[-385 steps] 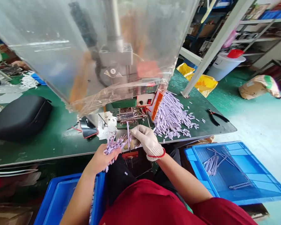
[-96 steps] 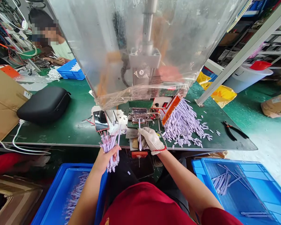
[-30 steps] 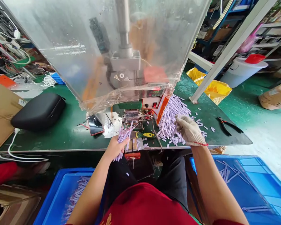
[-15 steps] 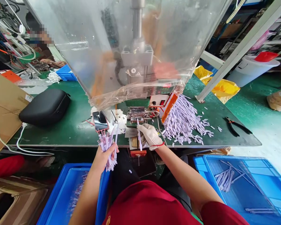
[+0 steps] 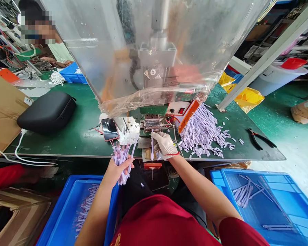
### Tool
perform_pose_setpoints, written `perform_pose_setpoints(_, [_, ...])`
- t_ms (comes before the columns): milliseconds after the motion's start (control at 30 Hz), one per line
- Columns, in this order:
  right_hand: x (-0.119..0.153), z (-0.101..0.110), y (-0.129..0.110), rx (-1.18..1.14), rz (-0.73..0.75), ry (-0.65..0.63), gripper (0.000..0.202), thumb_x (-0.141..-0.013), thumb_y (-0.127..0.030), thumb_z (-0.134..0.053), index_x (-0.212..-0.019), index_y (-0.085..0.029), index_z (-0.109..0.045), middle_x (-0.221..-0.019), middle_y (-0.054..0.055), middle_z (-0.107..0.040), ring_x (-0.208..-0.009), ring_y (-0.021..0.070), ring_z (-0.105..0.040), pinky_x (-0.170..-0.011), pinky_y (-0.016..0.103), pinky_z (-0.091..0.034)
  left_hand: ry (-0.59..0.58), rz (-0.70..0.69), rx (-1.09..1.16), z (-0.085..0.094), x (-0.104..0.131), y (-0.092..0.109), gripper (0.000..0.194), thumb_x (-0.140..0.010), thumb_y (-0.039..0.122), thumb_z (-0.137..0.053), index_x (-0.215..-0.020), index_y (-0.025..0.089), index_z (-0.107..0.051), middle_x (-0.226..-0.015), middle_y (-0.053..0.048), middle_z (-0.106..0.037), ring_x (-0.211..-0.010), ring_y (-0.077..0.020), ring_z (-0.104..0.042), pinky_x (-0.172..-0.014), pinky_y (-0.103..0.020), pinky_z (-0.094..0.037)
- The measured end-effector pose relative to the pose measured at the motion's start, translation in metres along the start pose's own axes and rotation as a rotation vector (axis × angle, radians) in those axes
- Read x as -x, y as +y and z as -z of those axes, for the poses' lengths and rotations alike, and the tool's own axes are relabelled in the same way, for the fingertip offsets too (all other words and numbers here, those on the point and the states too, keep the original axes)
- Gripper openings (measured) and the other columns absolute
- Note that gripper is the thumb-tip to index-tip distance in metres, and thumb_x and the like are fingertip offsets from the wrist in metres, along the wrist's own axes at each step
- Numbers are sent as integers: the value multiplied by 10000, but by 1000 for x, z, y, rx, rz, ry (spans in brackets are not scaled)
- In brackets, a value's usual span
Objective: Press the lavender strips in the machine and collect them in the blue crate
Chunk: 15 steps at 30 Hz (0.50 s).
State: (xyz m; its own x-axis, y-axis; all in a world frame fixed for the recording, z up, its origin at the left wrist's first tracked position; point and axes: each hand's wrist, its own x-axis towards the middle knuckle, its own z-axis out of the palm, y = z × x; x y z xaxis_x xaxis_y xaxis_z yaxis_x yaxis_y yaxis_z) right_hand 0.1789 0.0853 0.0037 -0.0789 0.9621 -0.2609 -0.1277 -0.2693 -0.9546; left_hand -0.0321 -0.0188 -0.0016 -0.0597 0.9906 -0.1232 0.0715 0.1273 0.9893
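My bare left hand [image 5: 122,168] is closed round a thick bundle of pale lilac strips [image 5: 121,153], reddish wire ends sticking out at the top. One strip stands apart at the bundle's right side. A white glove covers my right hand [image 5: 164,144], which pinches a single lilac strip [image 5: 152,147]. The far end of that strip meets the small metal fixture [image 5: 152,123] below the press [image 5: 157,56]. A cloudy clear plastic shield [image 5: 97,51] hangs in front of the press. Under my right hand is a small plate with a red block [image 5: 152,165].
A heap of short lilac pieces [image 5: 201,131] lies right of an orange-edged control box [image 5: 187,116]. Beyond it are pliers [image 5: 260,138]. A phone [image 5: 110,130] and black case [image 5: 47,111] lie left. Blue bins [image 5: 53,218] [image 5: 295,191] flank me. A co-worker [image 5: 58,51] sits far left.
The view has shifted slightly. My left hand with the bundle has come a little nearer my right hand. My right hand still holds a strip at the fixture.
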Motion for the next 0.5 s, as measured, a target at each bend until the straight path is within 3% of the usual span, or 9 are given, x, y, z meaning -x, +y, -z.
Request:
perform_pose_setpoints(167, [19, 4, -8, 7, 152, 40, 446, -798, -618, -669, -714, -207, -516, -524, -23, -573, -363, 81, -445, -333, 197, -338, 1, -1, -112, -1, -3, 4, 323, -726, 436, -789, -815, 134, -720, -648, -56, -717, -441, -101, -514, -467, -233, -445])
perform_pose_setpoints(267, [41, 4, -17, 51, 284, -110, 408, -829, -596, -660, -828, -190, -620, -663, 1, -639, -479, 88, -519, -433, 192, -417, -38, -16, -186, -4, -4, 8, 280, -720, 415, -791, -784, 146, -753, -655, -59, -727, -481, -121, -537, -489, -240, -447])
perform_pose_setpoints(367, [59, 1, -24, 53, 274, -197, 376, -831, -560, -668, -825, -186, -626, -670, 3, -648, -486, 92, -526, -446, 194, -424, -127, -55, -278, -10, -5, 17, 220, -738, 383, -777, -741, 164, -761, -647, -48, -721, -513, -135, -546, -510, -243, -438])
perform_pose_setpoints(500, [66, 8, -25, 47, 242, -147, 362, -822, -527, -684, -737, -185, -602, -571, -12, -603, -438, 91, -496, -421, 195, -397, -281, -64, -313, -14, -6, 35, 335, -792, 418, -720, -564, 181, -657, -530, -17, -611, -476, -132, -503, -505, -253, -417])
